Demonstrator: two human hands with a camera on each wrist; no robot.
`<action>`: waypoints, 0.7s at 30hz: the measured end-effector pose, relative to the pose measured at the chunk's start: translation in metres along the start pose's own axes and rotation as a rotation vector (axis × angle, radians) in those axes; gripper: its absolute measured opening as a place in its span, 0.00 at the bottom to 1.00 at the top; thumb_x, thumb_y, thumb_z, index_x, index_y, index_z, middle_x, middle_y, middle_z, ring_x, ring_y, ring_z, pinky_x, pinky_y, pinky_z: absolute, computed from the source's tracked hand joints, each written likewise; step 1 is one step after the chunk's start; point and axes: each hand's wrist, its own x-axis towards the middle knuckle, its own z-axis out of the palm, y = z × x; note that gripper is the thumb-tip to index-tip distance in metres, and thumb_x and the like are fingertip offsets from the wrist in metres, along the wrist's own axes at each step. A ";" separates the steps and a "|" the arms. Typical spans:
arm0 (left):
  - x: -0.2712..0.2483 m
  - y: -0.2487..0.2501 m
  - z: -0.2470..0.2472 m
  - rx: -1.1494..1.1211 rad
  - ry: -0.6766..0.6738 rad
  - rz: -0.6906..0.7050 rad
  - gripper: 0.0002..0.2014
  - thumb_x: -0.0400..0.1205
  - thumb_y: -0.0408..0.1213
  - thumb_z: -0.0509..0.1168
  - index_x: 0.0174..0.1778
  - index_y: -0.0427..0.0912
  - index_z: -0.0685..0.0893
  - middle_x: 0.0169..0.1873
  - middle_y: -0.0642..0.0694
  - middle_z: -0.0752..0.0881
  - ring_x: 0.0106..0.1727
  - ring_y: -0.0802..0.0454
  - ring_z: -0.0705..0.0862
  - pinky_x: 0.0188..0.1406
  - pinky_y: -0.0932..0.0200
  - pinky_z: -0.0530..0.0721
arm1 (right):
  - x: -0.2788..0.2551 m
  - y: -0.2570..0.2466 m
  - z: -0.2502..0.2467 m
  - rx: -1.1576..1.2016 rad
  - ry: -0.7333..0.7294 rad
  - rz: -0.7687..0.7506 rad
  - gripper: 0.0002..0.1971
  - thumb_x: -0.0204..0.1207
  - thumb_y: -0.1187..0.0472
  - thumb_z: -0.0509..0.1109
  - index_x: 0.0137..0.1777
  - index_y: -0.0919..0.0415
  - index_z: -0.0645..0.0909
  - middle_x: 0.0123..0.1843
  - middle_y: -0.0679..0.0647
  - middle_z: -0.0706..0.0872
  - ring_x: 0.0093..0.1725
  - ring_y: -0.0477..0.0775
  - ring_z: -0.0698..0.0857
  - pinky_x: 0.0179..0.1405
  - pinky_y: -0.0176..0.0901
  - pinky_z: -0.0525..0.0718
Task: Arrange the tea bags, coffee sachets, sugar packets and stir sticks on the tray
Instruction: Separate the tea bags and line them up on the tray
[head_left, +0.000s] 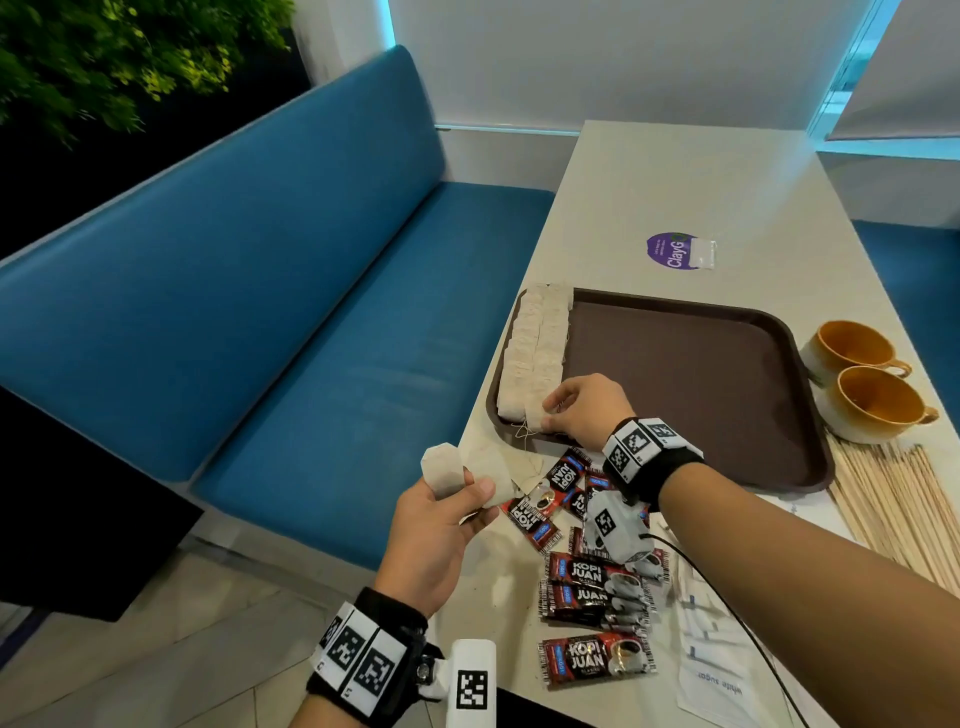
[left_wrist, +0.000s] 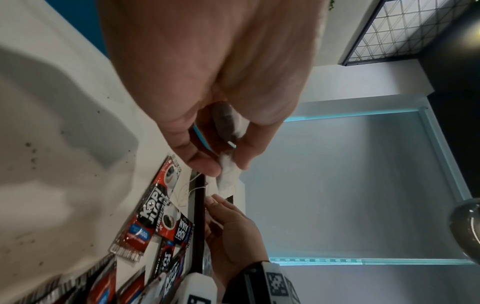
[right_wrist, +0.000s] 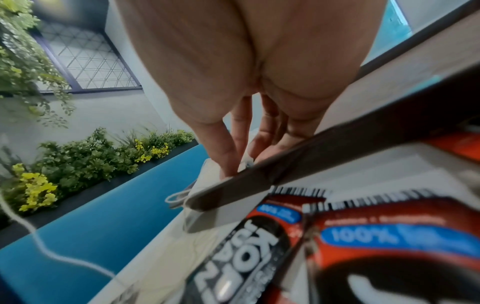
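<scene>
Brown tray (head_left: 727, 374): lay on pale counter (head_left: 675, 182), long side toward the person.

Tea bags, arranged (head_left: 535, 353): two overlapping rows along tray's left edge, strings trailing over near rim.

Right hand (head_left: 587, 410): reached over tray's near left corner; fingers (right_wrist: 228, 156) curled, pinching nearest tea bag (head_left: 535, 415) of inner row at its near end, just inside rim. Wrist strapped with black band bearing printed markers.

Left hand (head_left: 441, 525): held above counter's left edge, near tray corner but apart from it; fingers and thumb (left_wrist: 205, 164) gripped held tea bags (head_left: 441, 467), at least two, standing up out of fist. Exact count not discernible.

Loose tea bag (head_left: 524, 467): flat on counter between left hand and tray rim, string attached.

Coffee sachets (head_left: 597, 587): red and black, marked KOPI JUAN, scattered on counter below tray's near left corner, beneath right wrist; one sachet (head_left: 597, 660) lowest, nearest the person.

Sugar packets (head_left: 711, 649): white, lettered "white sugar", piled on counter right of sachets.

Stir sticks (head_left: 893, 499): wooden, fanned bundle on counter just beyond tray's near right corner.

Two orange cups (head_left: 862, 379): side by side, right of tray, above sticks.

Purple round sticker (head_left: 670, 252): on counter beyond tray, small clear bag (head_left: 701, 254) overlapping it.

Blue bench seat (head_left: 260, 286): left of counter.
</scene>
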 end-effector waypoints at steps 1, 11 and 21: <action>0.000 0.001 0.000 -0.001 -0.004 0.006 0.07 0.79 0.20 0.70 0.43 0.34 0.82 0.40 0.43 0.88 0.43 0.49 0.91 0.44 0.55 0.88 | -0.001 0.002 0.000 0.017 0.016 -0.011 0.09 0.71 0.59 0.85 0.48 0.54 0.91 0.44 0.46 0.86 0.42 0.42 0.84 0.34 0.30 0.76; 0.000 0.011 0.015 -0.015 -0.044 0.116 0.07 0.80 0.18 0.68 0.42 0.33 0.81 0.35 0.43 0.87 0.38 0.48 0.90 0.43 0.57 0.90 | -0.080 -0.021 -0.018 0.642 -0.177 -0.263 0.08 0.76 0.68 0.79 0.48 0.70 0.84 0.42 0.58 0.87 0.40 0.54 0.85 0.43 0.49 0.87; 0.029 0.025 0.029 0.133 -0.020 0.125 0.02 0.85 0.26 0.68 0.48 0.31 0.85 0.44 0.37 0.91 0.44 0.43 0.90 0.49 0.51 0.90 | -0.084 -0.017 -0.006 0.693 -0.069 -0.225 0.10 0.70 0.75 0.82 0.46 0.63 0.91 0.41 0.68 0.87 0.37 0.57 0.88 0.43 0.48 0.92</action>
